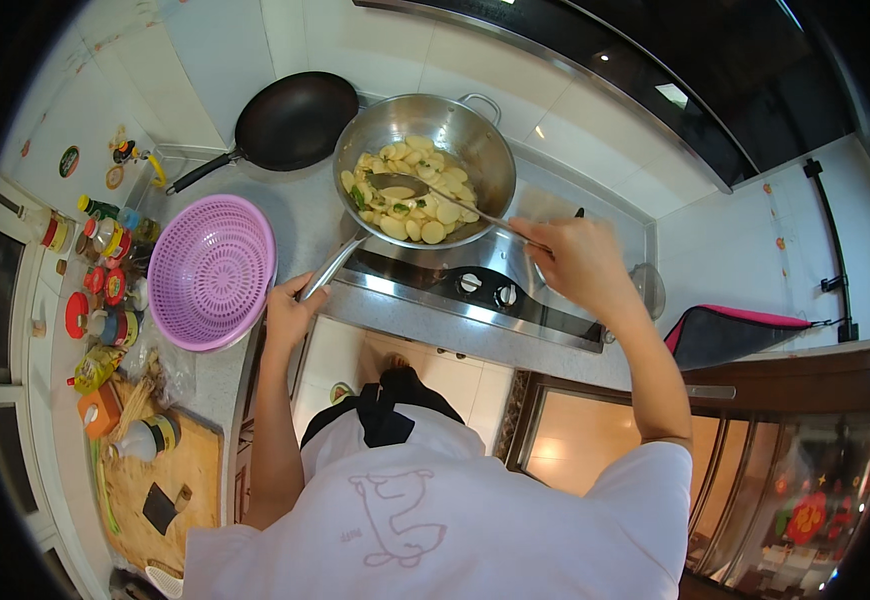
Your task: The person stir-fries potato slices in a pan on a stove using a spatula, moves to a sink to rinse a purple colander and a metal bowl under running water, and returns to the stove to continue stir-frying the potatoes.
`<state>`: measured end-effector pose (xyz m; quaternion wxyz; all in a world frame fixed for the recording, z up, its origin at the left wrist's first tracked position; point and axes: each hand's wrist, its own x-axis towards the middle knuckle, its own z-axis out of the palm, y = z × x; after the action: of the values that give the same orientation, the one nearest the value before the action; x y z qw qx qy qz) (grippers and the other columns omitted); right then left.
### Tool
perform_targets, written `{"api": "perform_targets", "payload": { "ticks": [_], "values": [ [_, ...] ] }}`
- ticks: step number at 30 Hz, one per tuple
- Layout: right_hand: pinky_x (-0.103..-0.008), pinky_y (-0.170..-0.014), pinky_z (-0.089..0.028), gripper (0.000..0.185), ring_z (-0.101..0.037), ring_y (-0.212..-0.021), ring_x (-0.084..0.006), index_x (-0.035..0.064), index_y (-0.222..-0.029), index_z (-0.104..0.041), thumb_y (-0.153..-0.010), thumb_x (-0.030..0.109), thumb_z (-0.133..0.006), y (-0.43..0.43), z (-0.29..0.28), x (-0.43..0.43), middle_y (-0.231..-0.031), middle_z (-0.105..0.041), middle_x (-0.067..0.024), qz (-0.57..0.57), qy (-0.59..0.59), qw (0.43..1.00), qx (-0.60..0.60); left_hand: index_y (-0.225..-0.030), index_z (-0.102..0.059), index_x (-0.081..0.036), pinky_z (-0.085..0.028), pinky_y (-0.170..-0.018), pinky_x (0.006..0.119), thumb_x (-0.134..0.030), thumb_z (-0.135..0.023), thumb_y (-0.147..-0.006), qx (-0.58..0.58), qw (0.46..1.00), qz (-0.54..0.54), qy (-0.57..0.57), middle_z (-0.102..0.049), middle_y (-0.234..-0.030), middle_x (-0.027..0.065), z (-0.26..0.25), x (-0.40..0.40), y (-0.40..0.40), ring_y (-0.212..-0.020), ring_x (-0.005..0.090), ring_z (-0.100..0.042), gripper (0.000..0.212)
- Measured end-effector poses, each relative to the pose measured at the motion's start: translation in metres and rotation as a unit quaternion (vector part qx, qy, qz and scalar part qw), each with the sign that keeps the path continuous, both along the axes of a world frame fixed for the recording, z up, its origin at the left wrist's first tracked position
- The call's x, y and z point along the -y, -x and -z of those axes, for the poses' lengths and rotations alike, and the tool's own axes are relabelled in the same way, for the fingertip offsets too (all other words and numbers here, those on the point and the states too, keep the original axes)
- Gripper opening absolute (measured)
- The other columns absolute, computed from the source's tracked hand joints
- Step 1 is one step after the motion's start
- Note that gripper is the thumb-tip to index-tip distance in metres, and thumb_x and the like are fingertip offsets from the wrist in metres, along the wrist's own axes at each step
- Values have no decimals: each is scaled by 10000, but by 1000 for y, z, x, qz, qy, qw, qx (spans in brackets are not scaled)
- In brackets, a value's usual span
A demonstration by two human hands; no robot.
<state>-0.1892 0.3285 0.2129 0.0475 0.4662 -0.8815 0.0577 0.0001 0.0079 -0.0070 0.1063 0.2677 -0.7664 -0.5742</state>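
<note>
My left hand (289,309) grips the long metal handle of a stainless steel wok (491,169), which is over the left part of the gas cooktop (435,281). Inside the wok lie many pale yellow slices, which look like potato (446,212), with bits of green among them. My right hand (573,255) holds the thin handle of a metal ladle (399,182). The ladle's bowl rests among the slices, left of the wok's middle. Two control knobs show on the cooktop's front panel.
A black frying pan (296,120) leans at the back left. Nearer stands a purple plastic colander (213,274), beside several condiment bottles (108,236). A cleaver (158,508) lies on the wooden cutting board (198,465). The range hood (592,60) overhangs the back right.
</note>
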Motion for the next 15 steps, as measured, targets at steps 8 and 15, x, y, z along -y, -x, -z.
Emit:
{"api": "perform_targets", "payload": {
  "ticks": [8, 15],
  "values": [
    [-424, -651, -521, 313, -665, -725, -372, 124, -1158, -738, -846, 142, -724, -24, 54, 3, -818, -694, -194, 78, 86, 983, 144, -1073, -735, 11, -344, -589, 241, -132, -739, -853, -19, 1000, -5, 2, -545, -701, -49, 11, 2, 2, -650, 58, -430, 263],
    [-467, -650, -535, 329, -664, -696, -384, 142, -1152, -747, -823, 152, -729, -34, 36, -5, -756, -683, -194, 127, 49, 982, 130, -1052, -734, 7, -345, -589, 241, -123, -739, -860, -15, 1000, -1, -12, -532, -698, -57, 8, 2, -1, -651, 54, -429, 232]
  ]
}}
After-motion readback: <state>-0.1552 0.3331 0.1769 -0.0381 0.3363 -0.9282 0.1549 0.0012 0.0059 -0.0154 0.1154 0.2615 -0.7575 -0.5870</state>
